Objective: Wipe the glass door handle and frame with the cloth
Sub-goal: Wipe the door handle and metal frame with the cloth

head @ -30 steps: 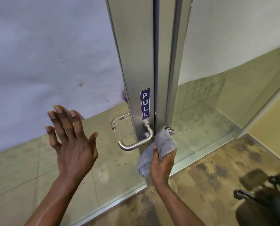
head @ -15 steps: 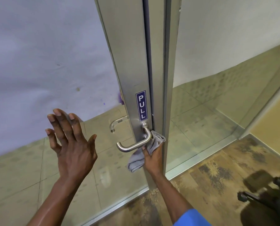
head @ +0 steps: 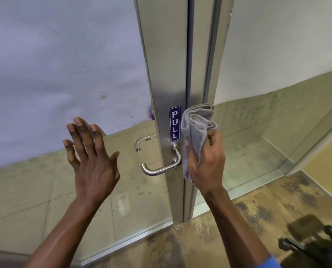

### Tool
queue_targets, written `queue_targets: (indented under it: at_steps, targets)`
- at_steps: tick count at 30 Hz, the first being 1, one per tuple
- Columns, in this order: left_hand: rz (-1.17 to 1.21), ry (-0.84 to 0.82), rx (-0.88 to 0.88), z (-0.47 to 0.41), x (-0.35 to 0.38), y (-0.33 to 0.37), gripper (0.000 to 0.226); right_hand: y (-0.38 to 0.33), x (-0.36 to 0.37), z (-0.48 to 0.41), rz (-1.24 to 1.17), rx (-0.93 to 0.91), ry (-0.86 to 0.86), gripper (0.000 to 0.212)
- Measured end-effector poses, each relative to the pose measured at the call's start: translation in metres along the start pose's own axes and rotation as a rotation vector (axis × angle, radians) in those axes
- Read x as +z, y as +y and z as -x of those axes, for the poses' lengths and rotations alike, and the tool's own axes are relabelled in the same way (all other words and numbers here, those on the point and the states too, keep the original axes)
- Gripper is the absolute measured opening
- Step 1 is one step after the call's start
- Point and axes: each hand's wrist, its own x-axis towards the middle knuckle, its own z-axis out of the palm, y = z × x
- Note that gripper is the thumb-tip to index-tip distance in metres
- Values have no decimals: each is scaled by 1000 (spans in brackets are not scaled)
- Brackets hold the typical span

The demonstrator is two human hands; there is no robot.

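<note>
A brushed metal door frame (head: 167,70) runs up the middle, with a blue PULL sticker (head: 174,123) above a steel lever handle (head: 161,167). My right hand (head: 207,163) grips a folded grey cloth (head: 196,128) and holds it against the frame's right edge, just right of the sticker and handle. My left hand (head: 91,157) is spread with fingers apart, flat on or close to the glass pane (head: 55,74) left of the handle. A second handle (head: 142,142) shows through the glass on the far side.
A fixed glass panel (head: 277,74) stands right of the frame. The worn brown floor (head: 219,229) lies below. A dark wheeled chair base (head: 315,246) sits at the bottom right corner.
My right hand has lifted the cloth from below the lever handle up the frame edge to beside the PULL sticker. My left hand has stayed spread near the glass.
</note>
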Motion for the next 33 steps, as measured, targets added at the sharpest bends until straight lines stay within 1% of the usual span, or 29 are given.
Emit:
queue_targets:
  at_steps: [1,2,3,4,5,8,12,14,16,17,19,20,22,26,29,31,32,33]
  targets:
    - [-5,3,-5,0,0,0,100,-3,4,-15,95,-126,-30,43]
    - [-7,4,-6,1,0,0,101,-6,10,-27,180,-214,-58,52]
    - [-9,3,-6,1,-1,0,101,-7,16,-34,243,-268,-91,64]
    - [-11,3,-6,1,-1,0,101,-9,23,-38,289,-306,-118,71]
    - [-14,4,-4,1,-1,0,102,-10,28,-38,322,-336,-137,72]
    - [-27,13,3,2,0,-2,103,-2,36,-21,403,-391,-181,61]
    - [-47,23,10,1,1,-2,104,21,23,11,555,-367,-399,69]
    - [-55,25,11,0,0,-2,104,28,10,20,557,-318,-427,73]
    - [-54,31,4,1,1,-2,103,29,0,20,517,-270,-356,75]
    - [-52,32,1,1,1,-1,103,26,-3,17,490,-261,-288,74]
    - [-51,28,-9,1,1,0,104,19,-3,1,399,-275,-127,66]
    - [-50,27,-11,1,1,1,105,13,0,-10,356,-296,-76,63]
    - [-49,29,-9,1,0,1,105,0,9,-31,330,-364,-63,58]
    - [-52,29,-9,2,1,2,105,-10,27,-39,403,-385,-185,64]
    - [-62,34,-9,1,2,2,104,5,28,-19,466,-404,-268,52]
    - [-64,41,-6,1,3,2,103,19,23,-2,513,-413,-363,46]
    - [-65,42,-6,1,3,2,103,24,18,5,534,-405,-411,49]
    - [-65,42,-6,1,3,3,102,28,13,11,541,-389,-458,58]
